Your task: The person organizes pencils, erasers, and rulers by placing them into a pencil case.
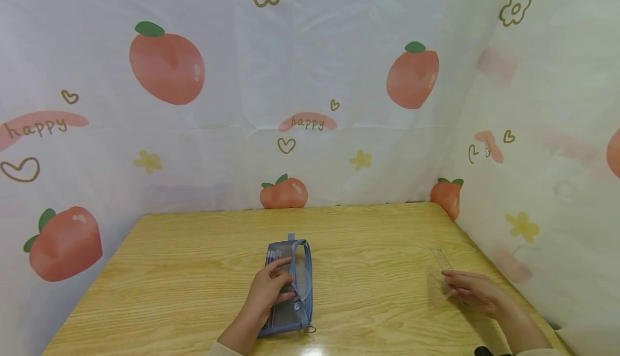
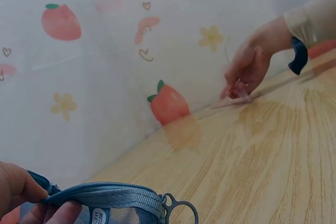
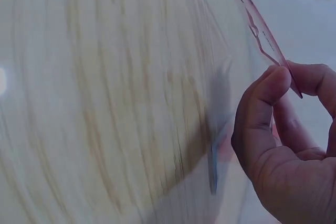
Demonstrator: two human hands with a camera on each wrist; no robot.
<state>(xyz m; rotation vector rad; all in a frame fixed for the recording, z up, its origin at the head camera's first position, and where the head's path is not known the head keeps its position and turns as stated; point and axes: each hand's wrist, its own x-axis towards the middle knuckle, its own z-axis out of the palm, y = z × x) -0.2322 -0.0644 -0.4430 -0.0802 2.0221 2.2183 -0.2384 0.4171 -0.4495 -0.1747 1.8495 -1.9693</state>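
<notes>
A blue see-through pencil case [image 1: 302, 317] lies on the table with its zipper open and several pens [image 1: 271, 256] inside. My left hand [image 1: 268, 288] rests over its left side. In the left wrist view, the thumb and fingers pinch the edge of the case's opening [image 2: 113, 195], and a ring pull [image 2: 184, 211] hangs at its end. On the right, my right hand [image 1: 477, 294] pinches a clear, pink-tinted ruler [image 3: 268, 38] between thumb and finger, just over the table. The ruler looks like a set square, but its full outline is too faint to tell.
The wood-grain table [image 1: 194, 270] meets a white curtain [image 1: 339, 49] with fruit prints at the back and both sides. The right-hand curtain [image 1: 547, 259] stands close to the right hand. A dark band [image 2: 298, 56] circles the right wrist.
</notes>
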